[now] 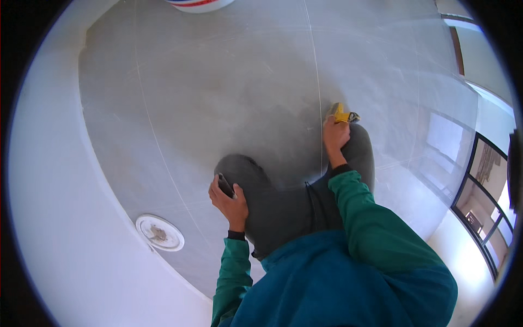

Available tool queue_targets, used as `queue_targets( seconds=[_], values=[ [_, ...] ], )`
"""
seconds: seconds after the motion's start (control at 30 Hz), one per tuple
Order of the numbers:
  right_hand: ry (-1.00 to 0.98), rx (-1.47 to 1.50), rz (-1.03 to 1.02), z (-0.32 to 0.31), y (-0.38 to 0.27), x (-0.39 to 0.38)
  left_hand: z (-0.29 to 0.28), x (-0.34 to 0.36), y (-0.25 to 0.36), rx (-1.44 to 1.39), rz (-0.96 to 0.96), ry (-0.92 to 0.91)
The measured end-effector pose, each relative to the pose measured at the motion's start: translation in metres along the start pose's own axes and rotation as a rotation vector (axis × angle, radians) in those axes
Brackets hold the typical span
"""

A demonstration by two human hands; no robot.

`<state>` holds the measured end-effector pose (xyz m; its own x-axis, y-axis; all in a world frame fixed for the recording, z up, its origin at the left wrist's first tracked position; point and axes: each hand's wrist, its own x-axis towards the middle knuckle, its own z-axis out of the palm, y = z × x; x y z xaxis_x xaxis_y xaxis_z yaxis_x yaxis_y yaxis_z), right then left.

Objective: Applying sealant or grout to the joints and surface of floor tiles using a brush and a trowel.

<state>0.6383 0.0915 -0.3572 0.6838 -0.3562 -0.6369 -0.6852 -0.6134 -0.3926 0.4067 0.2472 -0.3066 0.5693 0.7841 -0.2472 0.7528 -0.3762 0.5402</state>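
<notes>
My left hand (229,201) is closed on a small dark flat object (224,186), held against my left leg by the knee (239,166). My right hand (336,136) grips a yellow tool (340,115) with a dark end piece, just beside my right knee (359,144). I am low over a grey, glossy tiled floor (261,82). The lower part of the yellow tool is partly hidden by my fingers.
A white round lid (169,237) with tan residue lies by the white wall (65,174) on my left. A white bucket (199,5) with coloured bands stands at the top edge. Dark-framed windows (485,191) line the right side.
</notes>
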Motion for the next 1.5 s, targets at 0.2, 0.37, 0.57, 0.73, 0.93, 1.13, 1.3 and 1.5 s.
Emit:
queue_targets(
  seconds=[0.2,0.37,0.57,0.73,0.93,1.13,1.3,1.5],
  values=[
    [-0.185,-0.299,-0.715,0.131,-0.078,-0.025,0.001,0.008,0.021,-0.022,0.100,-0.031],
    [-0.088,-0.329,-0.985,0.110,-0.122,0.024,0.054,0.046,0.085,-0.042,0.528,-0.329],
    [-0.078,0.032,-0.694,-0.034,-0.050,0.124,0.208,0.026,0.109,0.167,0.977,-0.341],
    [0.256,-0.061,-0.589,-0.163,0.056,0.241,0.264,0.074,0.185,0.342,0.993,-0.097],
    [0.330,-0.082,-0.474,-0.225,0.023,0.257,0.238,0.227,0.226,0.609,0.669,0.229],
    [0.667,-0.491,-0.341,-0.212,-0.021,0.326,0.134,0.312,0.115,0.626,0.411,0.286],
    [0.789,-0.218,-1.029,0.083,-0.130,0.218,0.019,0.275,0.030,0.466,0.398,0.271],
    [-0.138,0.128,-0.857,0.212,-0.247,-0.003,0.018,0.160,0.031,-0.015,0.226,-0.131]
  ],
)
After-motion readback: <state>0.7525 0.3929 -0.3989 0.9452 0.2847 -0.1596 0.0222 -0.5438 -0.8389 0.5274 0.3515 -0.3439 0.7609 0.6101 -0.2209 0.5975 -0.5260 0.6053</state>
